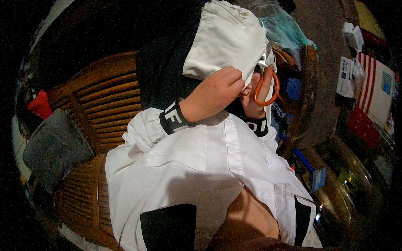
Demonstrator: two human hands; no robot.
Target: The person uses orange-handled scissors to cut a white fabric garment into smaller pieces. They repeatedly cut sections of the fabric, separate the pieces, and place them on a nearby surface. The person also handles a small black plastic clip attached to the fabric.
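A cream-white piece of cloth [226, 42], folded in layers and gathered at its far end, lies over my dark-clothed lap. My left hand [214, 93] is closed on its near edge, fingers curled and pinching the fabric. Close by on the right, my right hand [254, 98] holds a pair of scissors [275, 94] with orange loop handles. Their metal blades point away from me along the cloth's right edge and are partly covered by it. Whether the blades touch the fabric I cannot tell. Some fingers of the right hand are hidden behind the left hand and the cloth.
I sit on a slatted wooden bench [113, 92] with a grey cushion [58, 146] and a red cloth [39, 104] at left. A clear greenish plastic bag [284, 29] lies beyond the scissors, near a wooden armrest [307, 83]. Boxes [346, 77] stand far right.
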